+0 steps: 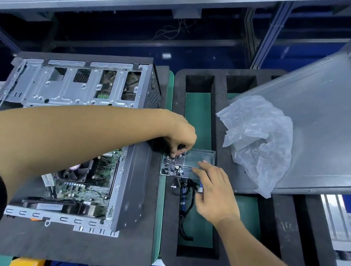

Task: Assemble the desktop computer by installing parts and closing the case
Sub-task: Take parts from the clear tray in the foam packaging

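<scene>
The open desktop case (76,84) lies on its side at the left, with its motherboard (87,183) and fan exposed. To its right a clear plastic screw tray (202,158) sits in a foam organiser and holds several small dark screws (172,168). My left hand (181,133) reaches across the case and over the tray's left end, with its fingertips pinched together among the screws. My right hand (213,196) lies flat and spread, its fingertips resting on the tray's near right edge. The grey side panel (326,130) lies tilted at the far right.
A crumpled clear plastic bag (258,139) lies on the side panel. Black and blue cables (186,192) lie in the slot under my right hand. The black foam organiser (280,225) has several deep slots. A dark foam mat (66,243) lies under the case. Aluminium frame rails run behind.
</scene>
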`<state>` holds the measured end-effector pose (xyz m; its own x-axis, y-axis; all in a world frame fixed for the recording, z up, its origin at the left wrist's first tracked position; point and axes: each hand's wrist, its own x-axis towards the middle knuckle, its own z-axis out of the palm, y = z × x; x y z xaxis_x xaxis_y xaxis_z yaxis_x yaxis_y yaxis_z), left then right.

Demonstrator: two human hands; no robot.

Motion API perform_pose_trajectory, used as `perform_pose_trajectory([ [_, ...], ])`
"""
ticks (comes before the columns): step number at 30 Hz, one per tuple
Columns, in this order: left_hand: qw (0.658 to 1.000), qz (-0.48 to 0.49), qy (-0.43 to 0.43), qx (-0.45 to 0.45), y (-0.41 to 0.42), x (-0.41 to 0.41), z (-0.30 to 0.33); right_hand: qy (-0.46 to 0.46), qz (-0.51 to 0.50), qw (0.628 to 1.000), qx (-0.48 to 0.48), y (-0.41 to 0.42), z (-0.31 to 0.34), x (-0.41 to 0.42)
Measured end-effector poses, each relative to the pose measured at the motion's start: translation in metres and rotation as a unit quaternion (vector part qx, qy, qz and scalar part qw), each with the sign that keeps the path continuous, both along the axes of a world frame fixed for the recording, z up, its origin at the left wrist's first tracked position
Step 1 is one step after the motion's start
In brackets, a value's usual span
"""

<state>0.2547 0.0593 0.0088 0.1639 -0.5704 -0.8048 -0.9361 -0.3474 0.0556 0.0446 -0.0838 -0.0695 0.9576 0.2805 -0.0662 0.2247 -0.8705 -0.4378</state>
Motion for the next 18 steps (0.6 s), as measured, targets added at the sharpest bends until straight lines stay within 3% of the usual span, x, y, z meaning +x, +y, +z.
perform_pose_trajectory([
  [10,0.986,0.122,0.044,-0.100,0.008,0.024,0.015,-0.004,-0.002,1.000,0.002,0.000,0.000,0.000],
  [15,0.991,0.118,0.046,-0.041,0.009,0.021,0.006,-0.006,-0.008,1.000,0.011,0.000,0.000,-0.001],
  [18,0.988,0.140,0.040,-0.050,0.011,0.024,0.003,-0.006,-0.008,1.000,0.011,0.000,0.000,-0.002],
])
